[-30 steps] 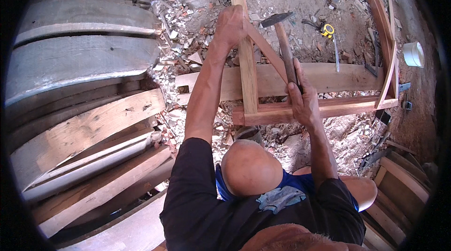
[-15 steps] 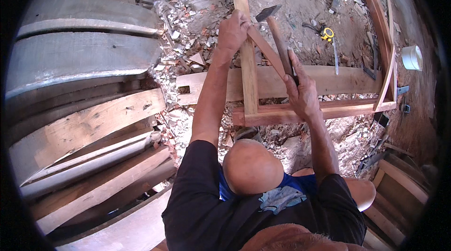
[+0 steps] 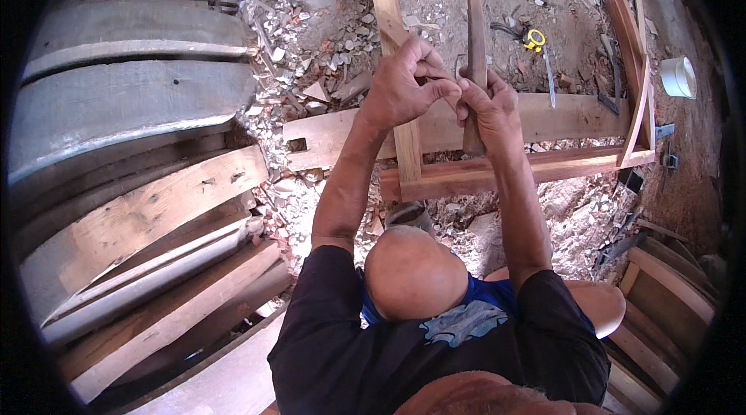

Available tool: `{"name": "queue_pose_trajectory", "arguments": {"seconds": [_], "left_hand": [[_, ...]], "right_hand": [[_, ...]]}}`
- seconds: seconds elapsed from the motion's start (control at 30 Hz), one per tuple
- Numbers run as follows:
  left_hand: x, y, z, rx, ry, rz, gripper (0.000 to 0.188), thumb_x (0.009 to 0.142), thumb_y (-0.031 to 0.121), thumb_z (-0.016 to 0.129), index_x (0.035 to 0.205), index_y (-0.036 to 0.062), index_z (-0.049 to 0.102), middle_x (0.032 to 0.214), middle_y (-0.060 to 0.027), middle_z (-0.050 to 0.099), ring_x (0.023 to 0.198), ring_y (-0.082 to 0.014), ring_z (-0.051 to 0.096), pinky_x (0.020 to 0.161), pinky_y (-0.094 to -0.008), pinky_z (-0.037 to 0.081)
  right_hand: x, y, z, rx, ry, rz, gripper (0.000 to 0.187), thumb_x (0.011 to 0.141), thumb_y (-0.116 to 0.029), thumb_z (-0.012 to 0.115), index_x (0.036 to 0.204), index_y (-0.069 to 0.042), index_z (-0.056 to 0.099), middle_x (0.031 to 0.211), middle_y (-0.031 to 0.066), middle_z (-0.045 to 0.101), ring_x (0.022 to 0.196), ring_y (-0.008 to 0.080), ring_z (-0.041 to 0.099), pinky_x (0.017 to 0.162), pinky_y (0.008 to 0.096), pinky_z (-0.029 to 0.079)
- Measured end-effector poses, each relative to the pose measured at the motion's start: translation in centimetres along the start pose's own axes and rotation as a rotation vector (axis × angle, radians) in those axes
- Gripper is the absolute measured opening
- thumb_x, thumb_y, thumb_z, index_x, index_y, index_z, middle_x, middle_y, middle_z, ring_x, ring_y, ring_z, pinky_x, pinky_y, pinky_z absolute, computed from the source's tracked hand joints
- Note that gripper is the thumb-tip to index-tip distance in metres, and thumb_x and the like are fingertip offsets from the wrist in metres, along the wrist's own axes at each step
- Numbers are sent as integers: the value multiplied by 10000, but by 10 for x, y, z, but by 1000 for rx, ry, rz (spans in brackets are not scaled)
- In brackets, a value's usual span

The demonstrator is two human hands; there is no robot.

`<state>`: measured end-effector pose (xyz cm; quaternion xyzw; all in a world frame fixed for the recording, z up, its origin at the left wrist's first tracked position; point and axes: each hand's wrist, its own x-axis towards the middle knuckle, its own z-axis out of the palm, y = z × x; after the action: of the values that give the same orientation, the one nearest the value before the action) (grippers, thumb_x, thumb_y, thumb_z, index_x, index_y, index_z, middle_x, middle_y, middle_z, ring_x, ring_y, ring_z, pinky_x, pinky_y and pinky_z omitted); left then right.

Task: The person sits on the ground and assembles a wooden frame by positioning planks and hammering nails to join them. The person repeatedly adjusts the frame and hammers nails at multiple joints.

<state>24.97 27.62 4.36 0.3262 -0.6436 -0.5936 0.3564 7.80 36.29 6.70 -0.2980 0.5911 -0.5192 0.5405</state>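
My right hand [image 3: 497, 108] is closed round the wooden handle of a hammer [image 3: 476, 22]. The hammer points away from me, its dark metal head at the far end. Close beside it, my left hand [image 3: 404, 85] pinches thumb and forefinger together against my right fingertips; anything between them is too small to make out. A thin wooden strip [image 3: 393, 29] passes under my left hand, mostly hidden by it. Beneath lies a long upright piece of timber [image 3: 409, 155], which meets a reddish crosspiece [image 3: 513, 174] at its near end.
A wide plank [image 3: 536, 116] with a cut slot lies across behind the crosspiece. Right of the hammer are a yellow tape measure [image 3: 534, 40] and a white bucket [image 3: 678, 78]. Stacked boards [image 3: 148, 209] fill the left side. Chips and rubble cover the ground.
My left hand has come nearer and to the right, meeting my right hand. The hammer has swung more upright, its head now farther away.
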Motion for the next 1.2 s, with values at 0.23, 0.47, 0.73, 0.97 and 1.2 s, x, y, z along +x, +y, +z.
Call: {"name": "queue_pose_trajectory", "arguments": {"seconds": [0.23, 0.47, 0.73, 0.97, 1.2], "left_hand": [[-21, -4, 18, 65, 110, 35, 450, 886, 210, 903, 1087, 23, 547, 951, -99, 775, 911, -159, 767, 802, -293, 622], [-37, -34, 48, -627, 237, 46, 357, 947, 143, 834, 1218, 13, 641, 1103, -109, 745, 953, -178, 729, 847, -319, 608], [-18, -54, 29, 96, 340, 101, 138, 985, 131, 770, 1075, 46, 711, 940, -71, 734, 817, -173, 696, 737, -330, 564], [37, -87, -30, 745, 452, 277, 131, 905, 133, 782, 990, 50, 726, 869, -164, 729, 801, -341, 719, 753, -444, 571], [41, -101, -22, 643, 479, 213, 119, 911, 136, 783, 962, 40, 735, 888, -152, 752, 807, -326, 737, 760, -428, 575]], "right_hand": [[-9, 16, -6, 263, -79, 142, 275, 1026, -175, 719, 1196, 28, 644, 845, 22, 700, 633, 82, 622, 561, 255, 532], [-8, 24, 7, 364, -14, 43, 306, 997, -110, 730, 1231, 48, 610, 862, 28, 684, 654, 83, 621, 590, 242, 532], [-10, 5, -10, -538, 51, 23, 429, 1045, -226, 671, 1318, 82, 552, 841, 137, 699, 694, 192, 694, 613, 348, 547], [-27, 5, -23, -824, -27, -489, 650, 1060, -108, 557, 1670, -117, 334, 1049, 260, 727, 882, 428, 739, 771, 492, 578], [-23, 4, -24, -904, -61, -555, 640, 1043, -32, 572, 1649, -172, 421, 1190, 300, 710, 1032, 452, 734, 859, 456, 574]]}}
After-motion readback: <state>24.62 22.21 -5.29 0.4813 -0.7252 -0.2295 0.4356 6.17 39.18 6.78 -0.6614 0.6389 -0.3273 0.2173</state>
